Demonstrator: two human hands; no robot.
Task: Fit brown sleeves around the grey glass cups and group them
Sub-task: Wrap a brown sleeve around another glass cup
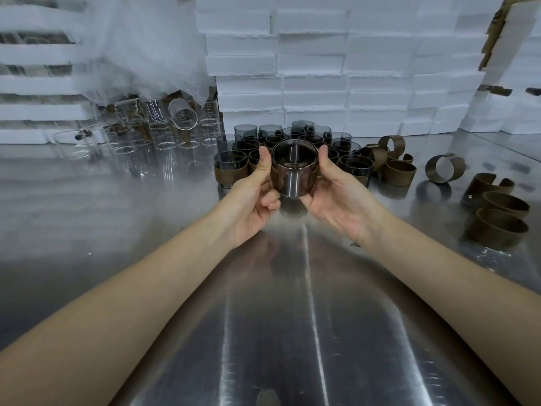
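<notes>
While my left hand [254,198] and right hand [334,195] curl round a grey cup [294,156] above the table [292,317], its brown sleeve [278,183] seems wrapped on; sleeved cups [231,168] stand grouped just behind.

Readable txt: none.
Clear glasses [210,118], approx 11 o'clock, far end of table: faint white scale marks on the wall, too small and blurred to read.
Brands/nos./signs: none legible elsewhere.

near steel table [292,332] bare; sleeved cups [292,145] block ahead, loose sleeves [494,212] right.
</notes>
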